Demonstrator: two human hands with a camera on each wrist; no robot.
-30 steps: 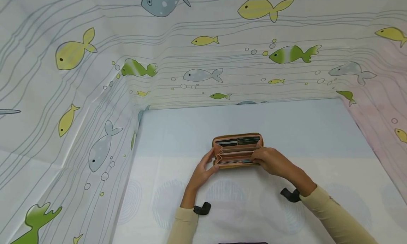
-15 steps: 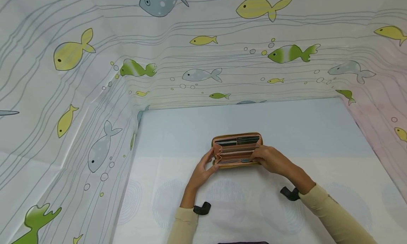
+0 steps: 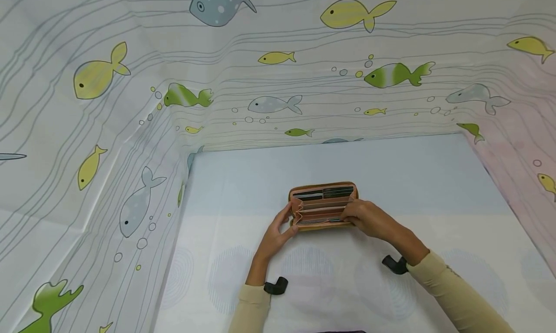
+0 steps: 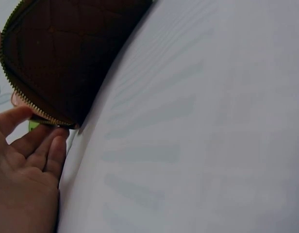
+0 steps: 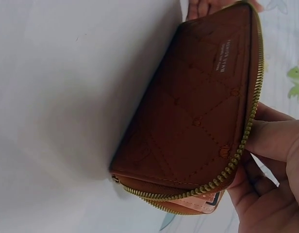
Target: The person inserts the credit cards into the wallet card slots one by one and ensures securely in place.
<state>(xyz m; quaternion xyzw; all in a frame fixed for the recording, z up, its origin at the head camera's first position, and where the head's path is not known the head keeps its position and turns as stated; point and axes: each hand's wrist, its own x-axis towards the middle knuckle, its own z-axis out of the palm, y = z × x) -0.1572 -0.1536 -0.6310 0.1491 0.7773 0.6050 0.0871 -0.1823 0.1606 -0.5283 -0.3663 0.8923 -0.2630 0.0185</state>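
An unzipped brown quilted wallet (image 3: 323, 205) stands on the table with its opening up. In the head view, cards (image 3: 339, 192) fill the slots along its far side, and thin card edges (image 3: 314, 221) line the near side. My left hand (image 3: 274, 232) holds the wallet's left end, thumb at the near corner and fingers round the far one. With bent fingers, my right hand (image 3: 369, 218) reaches into the near right side and pinches at a card there, mostly hidden. In the right wrist view its thumb (image 5: 271, 141) passes behind the brass zip (image 5: 251, 111).
The table (image 3: 243, 178) has a pale, blue-and-white cover. Behind it and at the sides rise white sheets (image 3: 226, 125) printed with fish. A dark strap end (image 3: 395, 264) sticks out at each wrist. Something dark purple (image 3: 343, 331) shows at the bottom edge.
A light blue card edge beside my right fingertips has sunk into the wallet's near side and hardly shows now. Both hands and the wallet stay almost in place.
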